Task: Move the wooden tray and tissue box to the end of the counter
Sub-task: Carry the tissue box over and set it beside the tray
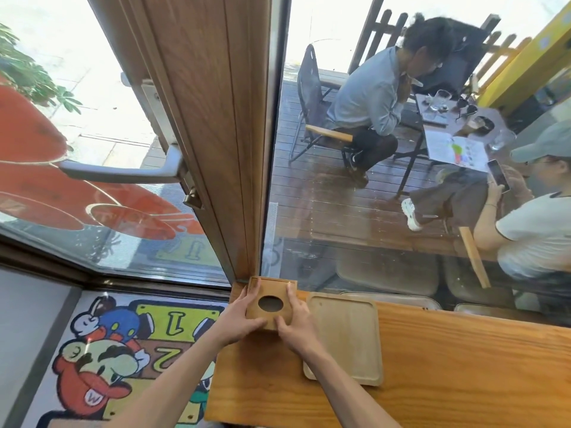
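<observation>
- The wooden counter (448, 366) is seen to end at its left edge, just left of the tissue box (272, 302); beyond that edge a cartoon floor mat (123, 350) is visible below.
- The far edge of the counter is bounded by a glass window (386, 211) and a wooden door frame (210, 118).
- The tissue box is placed in the far left corner of the counter, close against the foot of the door frame; little open room is left on its far and left sides.
- The wooden tray (344, 338) is laid flat just beside the box on its right, empty, with bare counter to its right and on its near side.
- The left hand (238, 319) is pressed against the left side of the box, fingers reaching along it and thumb at the near edge.
- The right hand (298, 322) is pressed against the right side, fingers extended upon the lid, thumb at the near edge.
- The box is thus clasped between both hands, neither hand curled into a fist.
</observation>
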